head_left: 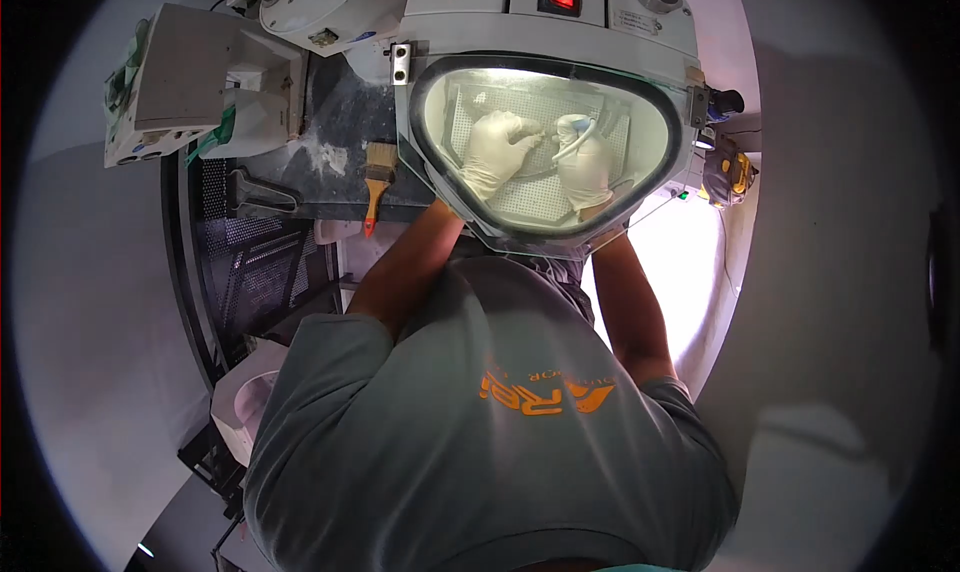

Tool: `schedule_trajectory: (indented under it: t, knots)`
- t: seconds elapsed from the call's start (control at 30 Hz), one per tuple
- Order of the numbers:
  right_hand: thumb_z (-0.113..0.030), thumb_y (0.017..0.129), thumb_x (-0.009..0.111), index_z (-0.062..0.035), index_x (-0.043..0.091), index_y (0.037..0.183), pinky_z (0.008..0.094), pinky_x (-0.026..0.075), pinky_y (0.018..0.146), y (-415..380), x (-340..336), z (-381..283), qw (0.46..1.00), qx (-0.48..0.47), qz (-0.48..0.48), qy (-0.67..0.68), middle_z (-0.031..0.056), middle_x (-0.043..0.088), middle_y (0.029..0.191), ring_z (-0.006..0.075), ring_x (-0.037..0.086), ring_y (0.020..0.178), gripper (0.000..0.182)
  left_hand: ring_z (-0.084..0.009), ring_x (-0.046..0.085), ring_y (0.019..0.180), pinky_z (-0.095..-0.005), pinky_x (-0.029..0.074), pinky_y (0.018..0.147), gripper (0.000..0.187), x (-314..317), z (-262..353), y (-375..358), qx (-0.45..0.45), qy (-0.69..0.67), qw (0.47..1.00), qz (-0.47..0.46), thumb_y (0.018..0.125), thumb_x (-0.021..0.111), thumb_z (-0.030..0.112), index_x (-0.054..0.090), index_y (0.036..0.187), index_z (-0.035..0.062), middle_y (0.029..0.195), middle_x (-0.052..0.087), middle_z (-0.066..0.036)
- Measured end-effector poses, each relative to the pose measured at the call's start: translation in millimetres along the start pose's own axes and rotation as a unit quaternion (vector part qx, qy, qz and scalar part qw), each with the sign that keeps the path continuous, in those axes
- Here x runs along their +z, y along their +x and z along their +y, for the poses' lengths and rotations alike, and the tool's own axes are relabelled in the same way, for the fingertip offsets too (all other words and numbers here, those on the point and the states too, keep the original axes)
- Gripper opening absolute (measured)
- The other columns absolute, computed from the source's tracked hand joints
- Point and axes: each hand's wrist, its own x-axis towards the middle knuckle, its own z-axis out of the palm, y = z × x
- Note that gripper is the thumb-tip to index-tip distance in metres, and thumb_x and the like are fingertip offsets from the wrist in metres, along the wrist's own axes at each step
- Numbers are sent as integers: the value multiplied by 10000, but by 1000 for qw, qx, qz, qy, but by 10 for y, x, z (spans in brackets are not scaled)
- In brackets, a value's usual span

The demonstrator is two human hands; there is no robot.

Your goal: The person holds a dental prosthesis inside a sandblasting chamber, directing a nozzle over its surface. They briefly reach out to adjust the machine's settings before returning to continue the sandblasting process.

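Note:
Both my hands are inside a lit blasting cabinet, seen through its window (540, 234), and wear white gloves. My left hand (493, 154) is closed, fingertips pinched together towards the middle; whatever small piece may be between them is too small to make out. Facing it, my right hand (586, 172) is wrapped round a blasting handpiece with a thin pale hose (577, 146) curving over the fingers. The two hands are a short gap apart. Beneath them lies a white perforated grid (540, 200).
A flat brush (378, 177) with an orange-brown handle lies on the dusty dark bench (345, 112) left of the cabinet. A white box-shaped machine (190, 77) stands further left. On the cabinet's top a red switch (560, 0) glows. A yellow-and-black item (728, 175) hangs at right.

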Motion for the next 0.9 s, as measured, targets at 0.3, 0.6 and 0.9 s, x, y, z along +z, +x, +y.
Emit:
schedule_trajectory:
  t: [0.3,0.6,0.9]
  knots:
    - [-215,1049,711,-83,784,1054,369,596,741,-2,4,-43,1000,-4,5,11,118,798,924,270,781,838,151,-292,749,837,-393,589,793,159,-24,61,11,5,-5,1000,9,866,886,163,849,994,77,908,796,-109]
    - [-136,1022,699,-79,776,1048,368,596,734,-8,-27,-60,1000,-7,-6,-6,134,790,923,286,773,814,99,-276,765,892,-382,593,833,183,-19,79,-14,-48,-32,998,-1,876,879,174,858,1024,69,946,810,-115]
    - [-98,1022,695,-71,763,1055,337,579,684,-14,25,38,999,-20,8,39,102,769,876,210,741,759,81,-266,741,842,-383,584,802,158,-4,42,-11,-23,-32,999,8,872,878,168,863,1007,87,933,808,-100]
